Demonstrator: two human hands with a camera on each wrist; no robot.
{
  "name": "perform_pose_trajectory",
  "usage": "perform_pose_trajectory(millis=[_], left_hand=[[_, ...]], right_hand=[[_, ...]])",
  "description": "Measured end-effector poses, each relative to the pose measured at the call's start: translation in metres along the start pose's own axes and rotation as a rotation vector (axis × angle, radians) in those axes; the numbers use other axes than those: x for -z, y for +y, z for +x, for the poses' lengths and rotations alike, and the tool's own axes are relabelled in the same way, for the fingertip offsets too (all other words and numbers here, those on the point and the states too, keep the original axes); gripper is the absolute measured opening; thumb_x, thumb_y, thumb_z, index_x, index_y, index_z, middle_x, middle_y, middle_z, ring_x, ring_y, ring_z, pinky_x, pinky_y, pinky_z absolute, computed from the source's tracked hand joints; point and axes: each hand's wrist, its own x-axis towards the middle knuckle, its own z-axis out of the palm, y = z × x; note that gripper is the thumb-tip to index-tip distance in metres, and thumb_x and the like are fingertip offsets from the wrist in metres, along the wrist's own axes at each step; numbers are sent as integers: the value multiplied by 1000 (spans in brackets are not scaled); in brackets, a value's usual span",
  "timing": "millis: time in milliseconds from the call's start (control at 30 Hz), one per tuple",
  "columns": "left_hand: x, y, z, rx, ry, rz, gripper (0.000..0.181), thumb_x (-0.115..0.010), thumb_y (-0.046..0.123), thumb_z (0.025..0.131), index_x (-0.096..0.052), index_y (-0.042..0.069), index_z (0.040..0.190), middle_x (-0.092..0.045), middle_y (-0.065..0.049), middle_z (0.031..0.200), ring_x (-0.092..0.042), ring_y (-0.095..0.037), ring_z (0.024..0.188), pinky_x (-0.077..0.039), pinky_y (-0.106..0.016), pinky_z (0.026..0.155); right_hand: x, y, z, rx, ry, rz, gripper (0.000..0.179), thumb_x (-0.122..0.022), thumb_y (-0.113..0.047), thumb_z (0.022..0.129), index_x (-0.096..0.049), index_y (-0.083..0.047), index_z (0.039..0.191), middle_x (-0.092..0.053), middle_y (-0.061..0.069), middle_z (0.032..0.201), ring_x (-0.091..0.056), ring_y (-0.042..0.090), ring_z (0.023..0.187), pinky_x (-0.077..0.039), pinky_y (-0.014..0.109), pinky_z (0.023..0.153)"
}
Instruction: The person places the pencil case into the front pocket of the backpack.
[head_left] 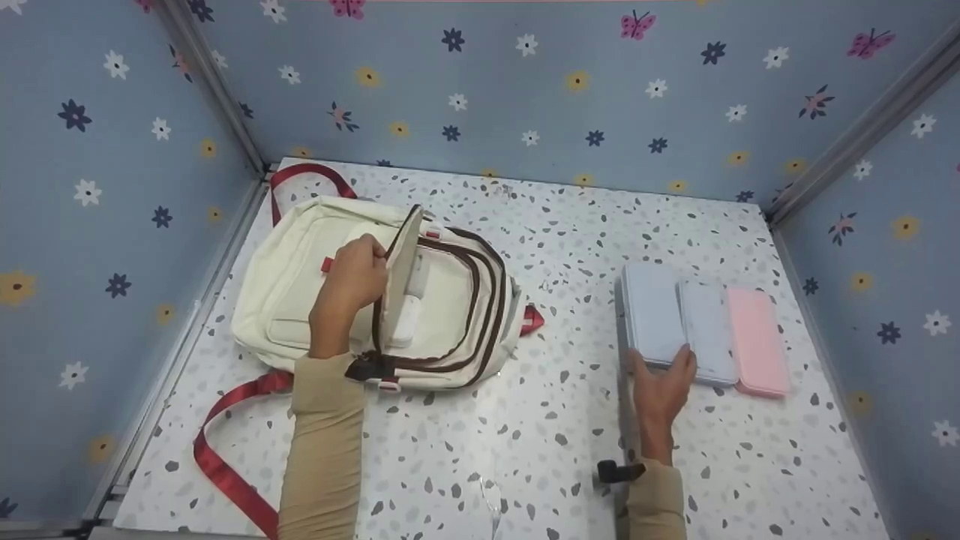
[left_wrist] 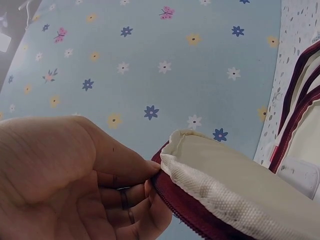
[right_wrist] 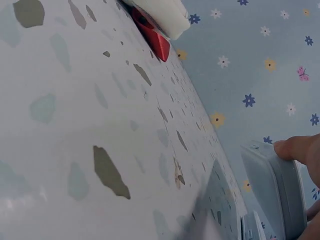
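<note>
Flap [head_left: 400, 266] in left hand [head_left: 355, 276]; case [head_left: 655, 311] in right hand [head_left: 661, 391].

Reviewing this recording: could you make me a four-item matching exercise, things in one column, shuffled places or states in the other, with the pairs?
1. Pink rectangular case
2. Small white rounded object
3. Left hand
4. Right hand

A. Gripping the leftmost pale-blue rectangular case
B. Inside the opened cream fabric backpack
C. Rightmost in the row of three, head view
D. Pinching the edge of the cream fabric flap

Pairs: 1-C, 2-B, 3-D, 4-A
</note>
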Motion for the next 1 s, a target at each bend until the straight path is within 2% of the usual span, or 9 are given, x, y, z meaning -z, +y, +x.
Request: perform_pose_trajectory(millis=[200,400,600,733,1000], left_hand=[[0,0,0,-4,2,-4,20,-41,5,91,-53,-8,101,-55,-23,99,-52,-35,96,-41,-46,84],[-1,0,0,-8,5,-5,19,-41,3,90,-53,-8,100,-55,-23,98,-52,-35,95,-41,-46,85],[-2,0,0,-1,0,-1,20,-40,3,90,-53,-7,100,-56,-23,99,-53,-36,96,-41,-47,85],[-2,-1,1,3,-1,5,20,-40,3,89,-54,-7,100,-56,-23,100,-52,-36,98,-40,-47,86],[-2,0,0,-2,1,10,20,-40,3,90,-54,-8,100,-56,-24,101,-52,-37,98,-40,-47,86]], right_hand=[[0,-4,-2,84,26,40,92,-71,-39,78,-20,-2,145,-20,18,148,-17,31,137,-17,40,110],[-1,-12,-2,132,28,72,89,-73,-33,77,-25,1,143,-22,20,147,-19,32,136,-16,40,110],[-7,-18,-3,208,41,107,89,-76,-32,73,-29,2,141,-25,21,146,-22,29,136,-18,35,110],[-10,-23,-5,240,29,127,90,-77,-34,72,-30,1,141,-25,20,146,-22,28,136,-17,34,110],[-15,-36,-8,332,0,182,85,-79,-23,71,-33,3,139,-33,18,141,-31,28,131,-23,35,108]])
